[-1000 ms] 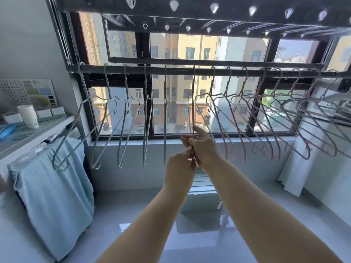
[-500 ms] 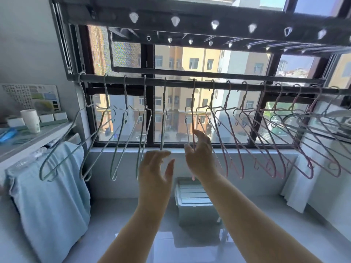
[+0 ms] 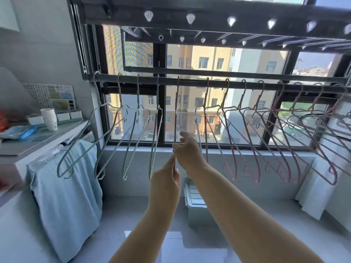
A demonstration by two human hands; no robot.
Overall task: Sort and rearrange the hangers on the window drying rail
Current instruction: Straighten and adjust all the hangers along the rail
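The left hand is pinching the lower end of a hanger, and the right hand is gripping it just above. The hanger is hanging edge-on from the rail, between green hangers on the left and pink hangers on the right.

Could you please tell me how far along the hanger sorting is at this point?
Colours look sorted: green hangers hang left on the rail, pink hangers right. Both the left hand and right hand pinch the edge-on green hanger. Probably left: evening out the crowded pink ones.
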